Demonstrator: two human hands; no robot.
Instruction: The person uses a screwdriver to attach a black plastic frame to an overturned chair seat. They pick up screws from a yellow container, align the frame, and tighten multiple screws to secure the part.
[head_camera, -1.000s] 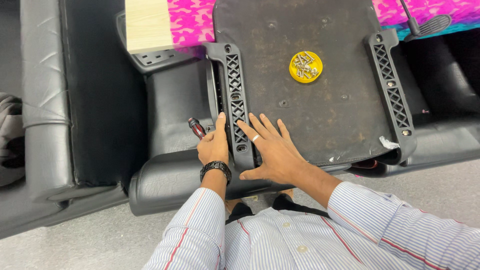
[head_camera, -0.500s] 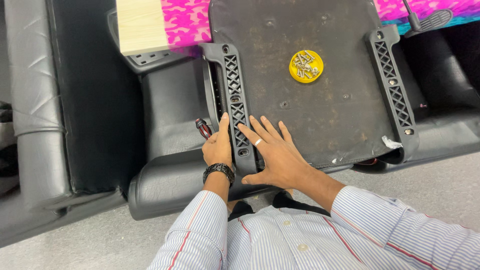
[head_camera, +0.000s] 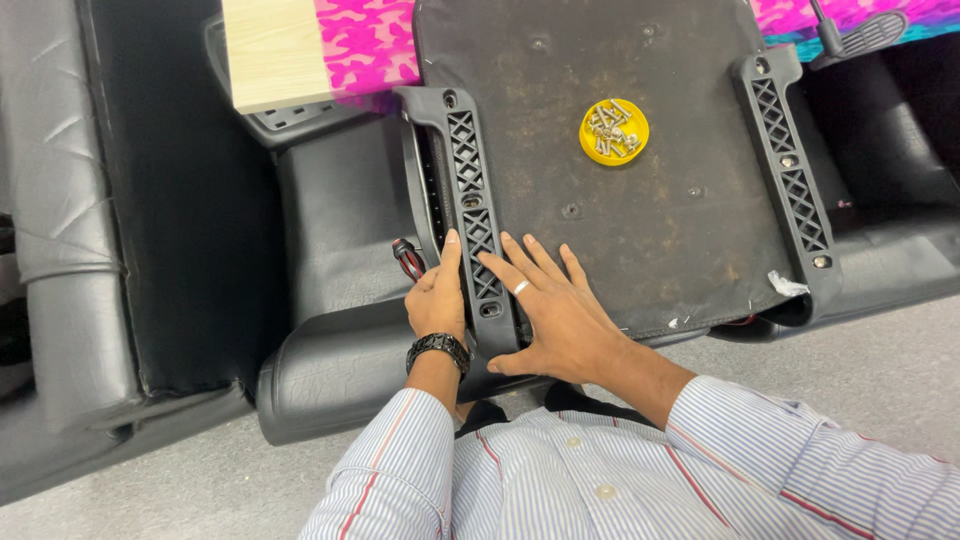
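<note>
An upturned chair seat base, dark and dusty, lies across black leather seating. A black lattice armrest bracket runs along its left edge. My left hand, with a black wristband, is shut on a red-and-black screwdriver handle beside that bracket, thumb up against it. My right hand lies flat with fingers spread on the base and the bracket's lower end. A yellow lid holding several screws rests on the middle of the base.
A second lattice bracket lines the base's right edge. A pale wooden board and pink patterned cloth sit at the top. Black leather cushions fill the left; grey floor lies below.
The view has shifted slightly; both hands stay on the left bracket in almost the same pose, the left one gripping the screwdriver.
</note>
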